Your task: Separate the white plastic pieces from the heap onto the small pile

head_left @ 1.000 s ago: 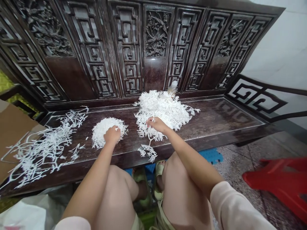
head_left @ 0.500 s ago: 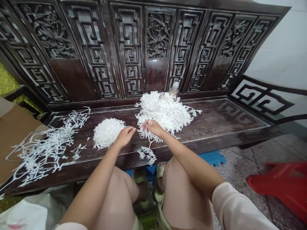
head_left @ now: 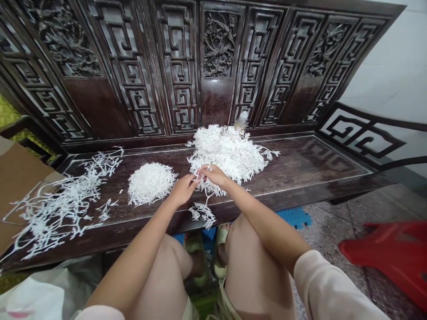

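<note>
A big heap of white branched plastic pieces point(head_left: 230, 151) lies on the dark wooden bench seat point(head_left: 300, 169). My right hand point(head_left: 213, 174) pinches a white branched sprue point(head_left: 205, 202) at the heap's near edge; the sprue hangs down over the bench's front edge. My left hand point(head_left: 182, 190) has come up beside it, its fingertips closing on the same sprue. To the left sits a small round mound of tiny white pieces point(head_left: 150, 182). Further left, bare white stripped stems point(head_left: 66, 204) lie scattered.
The carved wooden backrest point(head_left: 180, 66) rises behind the seat, with a small bottle point(head_left: 242, 121) behind the heap. A cardboard sheet point(head_left: 16, 186) lies at the left, a white bag point(head_left: 36, 295) at bottom left, and a red plastic stool point(head_left: 390, 258) at right. My knees sit under the bench edge.
My left hand left the small mound and moved right to meet my right hand on the sprue. My right hand has barely moved.
</note>
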The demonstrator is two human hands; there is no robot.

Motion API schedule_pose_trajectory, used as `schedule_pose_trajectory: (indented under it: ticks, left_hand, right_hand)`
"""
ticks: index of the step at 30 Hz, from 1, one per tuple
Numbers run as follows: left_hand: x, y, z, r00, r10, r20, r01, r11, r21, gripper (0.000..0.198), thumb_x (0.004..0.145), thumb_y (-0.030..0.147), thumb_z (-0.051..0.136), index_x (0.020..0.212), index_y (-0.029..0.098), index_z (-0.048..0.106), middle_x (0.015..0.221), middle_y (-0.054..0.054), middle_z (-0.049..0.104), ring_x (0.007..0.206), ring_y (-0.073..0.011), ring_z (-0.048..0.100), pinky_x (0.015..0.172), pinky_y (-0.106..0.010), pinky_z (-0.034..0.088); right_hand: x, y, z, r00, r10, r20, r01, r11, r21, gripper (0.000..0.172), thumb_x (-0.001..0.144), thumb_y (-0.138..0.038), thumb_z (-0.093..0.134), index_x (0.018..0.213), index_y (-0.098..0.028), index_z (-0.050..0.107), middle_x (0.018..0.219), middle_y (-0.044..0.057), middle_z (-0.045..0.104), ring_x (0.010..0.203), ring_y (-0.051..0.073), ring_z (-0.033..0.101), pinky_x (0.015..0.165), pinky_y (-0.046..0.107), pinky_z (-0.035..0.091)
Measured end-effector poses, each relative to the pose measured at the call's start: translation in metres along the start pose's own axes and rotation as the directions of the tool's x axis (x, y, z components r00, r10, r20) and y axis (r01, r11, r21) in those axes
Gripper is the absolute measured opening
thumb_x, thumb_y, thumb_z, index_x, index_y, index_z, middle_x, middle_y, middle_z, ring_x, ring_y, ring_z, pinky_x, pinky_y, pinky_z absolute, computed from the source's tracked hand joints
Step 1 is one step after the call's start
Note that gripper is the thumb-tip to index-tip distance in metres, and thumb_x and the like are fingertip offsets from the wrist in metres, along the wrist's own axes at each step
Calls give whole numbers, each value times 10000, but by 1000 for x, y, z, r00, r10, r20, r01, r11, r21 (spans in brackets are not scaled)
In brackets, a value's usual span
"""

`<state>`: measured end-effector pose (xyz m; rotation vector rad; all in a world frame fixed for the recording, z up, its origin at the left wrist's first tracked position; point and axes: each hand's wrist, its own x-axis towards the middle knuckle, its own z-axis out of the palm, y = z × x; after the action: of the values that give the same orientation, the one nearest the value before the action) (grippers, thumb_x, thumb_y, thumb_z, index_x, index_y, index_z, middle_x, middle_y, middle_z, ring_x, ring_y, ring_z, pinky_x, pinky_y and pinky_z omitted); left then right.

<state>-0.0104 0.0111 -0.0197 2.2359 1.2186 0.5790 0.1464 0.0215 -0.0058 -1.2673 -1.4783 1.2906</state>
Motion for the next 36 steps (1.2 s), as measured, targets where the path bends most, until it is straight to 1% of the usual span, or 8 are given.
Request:
schedule_pose_trajectory:
  ticks: [6,12,16,20,26,30,32,36]
  left_hand:
    - [2,5,-4,998,63,-14,-62,996,70,333,824,368,308,638,181,510,698,-30,507,701,-153,493,656,-266,357]
    - [-1,16,-4,996,90,-12,-89,993,72,340,824,343,311,591,176,494,707,-22,536,712,-146,488,668,-265,341]
    - [-7,29,-6,991,132,35,-135,986,100,347,831,348,299,617,182,517,719,-16,561,747,-149,502,707,-274,336]
    - [-6,7,-22,990,-78,-121,94,987,130,319,815,384,312,751,208,570,835,-25,596,761,-165,516,703,-284,354]
    - [-16,-78,-46,803,-482,-351,535,842,68,365,791,370,332,1039,216,551,1021,-100,559,911,-236,504,751,-340,376]
    - [-20,-88,-47,714,-528,-460,631,770,96,371,754,387,386,1012,210,585,1070,-139,509,1009,-303,442,791,-412,359]
    - [-16,-76,-44,770,-490,-408,552,833,41,348,761,385,377,968,215,600,1029,-113,540,965,-269,476,786,-384,373]
    - [-6,-39,-31,949,-302,-87,286,944,-166,423,776,458,343,1060,217,544,932,-52,600,807,-178,543,706,-294,413]
  right_hand:
    - [-1,4,-3,999,-8,-49,3,994,-107,223,721,-348,483,671,-151,574,623,4,580,527,77,457,540,206,377]
    - [1,4,-3,982,-95,-165,45,958,-285,254,734,-340,458,596,-148,552,589,-7,560,553,79,468,610,214,367]
    - [6,8,-22,953,-53,-297,-69,921,-384,236,738,-323,443,651,-146,573,625,10,582,515,82,450,565,221,349]
    - [2,13,-42,962,64,-266,-156,927,-342,225,730,-298,444,666,-134,583,643,33,602,519,88,462,552,220,350]
    - [-1,13,-34,981,70,-181,-137,912,-388,236,725,-329,455,676,-139,586,660,36,610,533,91,472,547,214,345]
    - [-1,5,-17,999,48,-19,-52,908,-417,232,712,-332,474,689,-144,608,654,16,606,513,77,448,531,204,332]
    - [-4,1,-10,995,54,82,-16,913,-408,247,708,-342,478,703,-143,624,616,0,586,472,65,413,507,199,317]
    - [-7,-2,-3,971,75,229,12,934,-357,278,710,-358,472,712,-139,641,584,-5,566,484,69,431,509,198,316]
